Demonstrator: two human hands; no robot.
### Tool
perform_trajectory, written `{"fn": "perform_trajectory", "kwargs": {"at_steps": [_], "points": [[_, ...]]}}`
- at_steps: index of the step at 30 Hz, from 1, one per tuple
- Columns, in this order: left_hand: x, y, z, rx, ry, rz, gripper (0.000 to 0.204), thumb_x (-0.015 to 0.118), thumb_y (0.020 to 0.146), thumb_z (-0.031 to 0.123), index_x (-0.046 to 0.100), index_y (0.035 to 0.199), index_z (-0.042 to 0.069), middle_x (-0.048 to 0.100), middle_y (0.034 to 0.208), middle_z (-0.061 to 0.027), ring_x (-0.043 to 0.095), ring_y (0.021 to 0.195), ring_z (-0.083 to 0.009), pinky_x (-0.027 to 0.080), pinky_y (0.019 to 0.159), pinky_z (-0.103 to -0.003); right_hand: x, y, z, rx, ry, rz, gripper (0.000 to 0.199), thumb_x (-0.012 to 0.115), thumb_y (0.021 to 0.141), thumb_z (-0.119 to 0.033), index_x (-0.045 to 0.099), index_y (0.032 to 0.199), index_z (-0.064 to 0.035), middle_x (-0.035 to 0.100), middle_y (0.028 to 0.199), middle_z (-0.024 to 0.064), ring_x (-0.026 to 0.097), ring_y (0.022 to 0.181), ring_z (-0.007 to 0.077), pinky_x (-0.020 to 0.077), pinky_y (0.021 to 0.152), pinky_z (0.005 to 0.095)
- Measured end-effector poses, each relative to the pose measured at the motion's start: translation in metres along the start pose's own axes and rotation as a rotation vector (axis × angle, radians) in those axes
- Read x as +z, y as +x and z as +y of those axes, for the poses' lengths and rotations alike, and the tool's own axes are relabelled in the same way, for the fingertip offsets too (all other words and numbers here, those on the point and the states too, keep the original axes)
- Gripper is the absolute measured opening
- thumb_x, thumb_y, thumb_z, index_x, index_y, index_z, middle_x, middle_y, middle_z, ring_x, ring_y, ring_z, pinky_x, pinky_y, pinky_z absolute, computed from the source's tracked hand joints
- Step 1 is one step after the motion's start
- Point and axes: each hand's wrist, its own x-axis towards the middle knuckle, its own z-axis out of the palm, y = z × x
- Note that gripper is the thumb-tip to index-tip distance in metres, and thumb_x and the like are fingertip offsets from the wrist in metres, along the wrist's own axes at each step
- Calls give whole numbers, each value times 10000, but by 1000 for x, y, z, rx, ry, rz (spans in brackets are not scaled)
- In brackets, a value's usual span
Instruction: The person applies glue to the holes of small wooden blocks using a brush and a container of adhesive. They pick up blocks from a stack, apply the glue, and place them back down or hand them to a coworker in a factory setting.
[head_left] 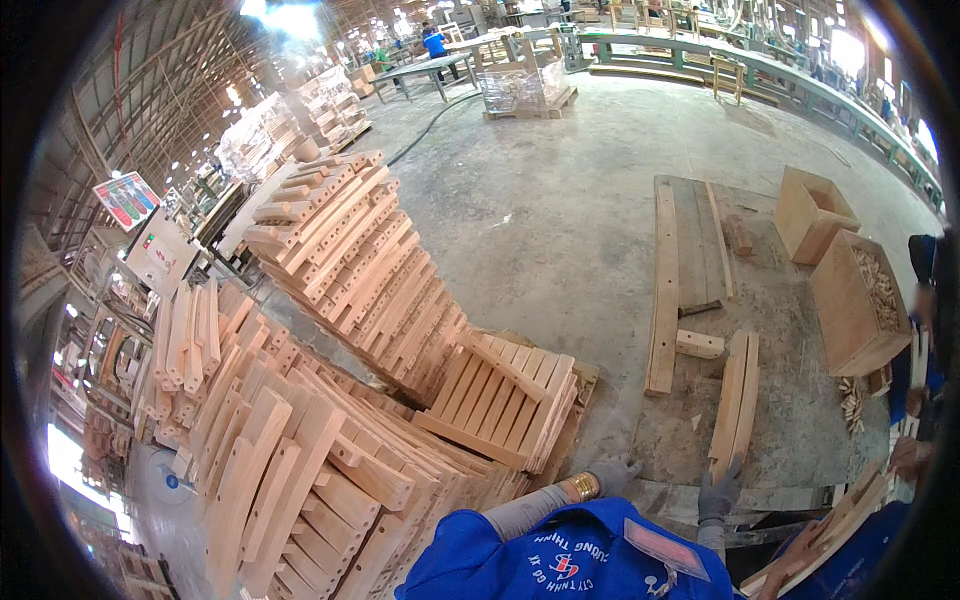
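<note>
My right hand [718,494], in a grey glove, grips the near end of two curved wooden slats [735,400] lying side by side on the worn work table [775,420]. At the table's near left edge my left hand [612,475], also gloved, rests with its fingers spread and nothing in it. Beyond the slats lie a short drilled wooden block [700,344], a hammer-like tool [699,308] and a long drilled wooden rail [662,300]. A thin strip [720,240] lies further back.
Tall stacks of drilled wooden parts [350,260] and curved pieces [290,450] stand on my left, beside a slatted stack [500,395]. At the right are a box of dowels [862,300], another wooden box [815,213] and loose dowels [852,405]. A co-worker's hands [805,545] hold wooden pieces nearby.
</note>
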Motion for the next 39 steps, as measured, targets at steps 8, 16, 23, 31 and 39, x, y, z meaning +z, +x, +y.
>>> {"fn": "perform_trajectory", "kwargs": {"at_steps": [8,16,23,31,39], "points": [[8,18,9,-150,-45,-158,523,515,823,286,436,1273,31,475,1218,-242,516,1067,-412,420,866,-488,2,0,3,-5,21,1,828,632,759,-237,149,1423,-129,401,1285,275,462,1077,449,419,872,494],[-5,2,29,-126,147,-152,522,504,794,219,438,1271,18,475,1205,-266,510,1067,-418,403,849,-526,-5,-2,3,-45,136,17,792,635,754,-192,194,1409,-124,389,1300,265,414,1159,439,407,916,485],[27,19,8,-59,223,-87,714,582,706,222,338,1331,-23,456,1175,-302,499,1054,-423,384,862,-548,-1,6,-1,16,91,-35,797,647,748,-246,212,1397,-88,420,1248,270,456,1094,433,416,886,472],[12,2,18,-94,171,-36,704,527,763,229,270,1365,-29,431,1185,-292,507,1034,-411,391,888,-482,-9,1,-3,71,68,-50,808,652,735,-227,211,1400,-101,447,1208,262,471,1062,427,418,873,466],[-9,-4,23,-100,82,-116,728,538,759,305,277,1359,-16,460,1136,-270,511,1025,-407,401,867,-485,10,2,6,29,9,24,844,652,729,-276,189,1417,-122,450,1202,264,463,1082,417,422,868,463]]}}
